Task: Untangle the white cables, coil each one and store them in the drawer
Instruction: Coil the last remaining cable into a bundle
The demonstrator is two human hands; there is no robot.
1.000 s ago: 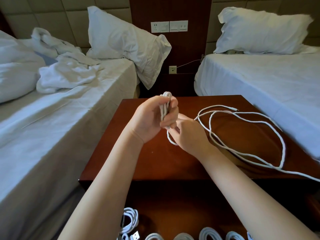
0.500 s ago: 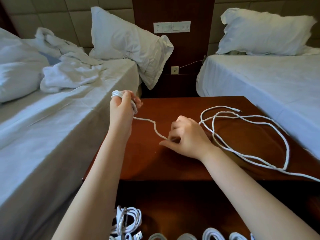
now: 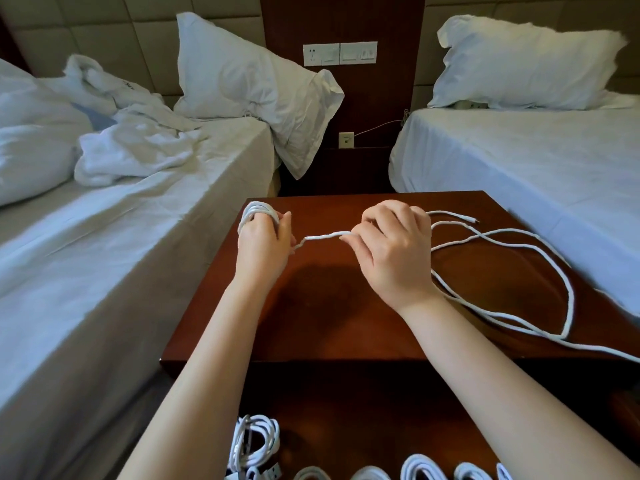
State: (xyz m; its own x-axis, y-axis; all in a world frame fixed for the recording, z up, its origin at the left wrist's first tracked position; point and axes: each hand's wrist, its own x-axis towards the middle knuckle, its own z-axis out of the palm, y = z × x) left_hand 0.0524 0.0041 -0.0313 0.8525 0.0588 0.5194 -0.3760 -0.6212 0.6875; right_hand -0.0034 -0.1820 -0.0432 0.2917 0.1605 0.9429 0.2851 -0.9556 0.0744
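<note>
Through the head camera I saw a long white braided cable (image 3: 325, 236) on a dark red-brown wooden table (image 3: 346, 323) that stood between two white-sheeted beds (image 3: 519, 161). One end of the cable was wound in several tight turns around the fingers of the left hand (image 3: 263, 242). From there a short stretch ran almost straight across to the right hand (image 3: 394, 247). Beyond the right hand the rest lay on the right half of the tabletop in wide, loose, overlapping loops, with its bare plug end near the far edge and one strand trailing off the right side of the picture. The left hand was raised over the table's far left corner, back toward me, fingers curled closed around the wound turns. The right hand hovered just above the table's middle, back upward, pinching the cable between thumb and forefinger, the other fingers curled in beside them. Both forearms reached in bare from the bottom of the view. Below the table's near edge, several coiled white cables (image 3: 254, 445) lay in a row in the open dark drawer (image 3: 346, 420).
</note>
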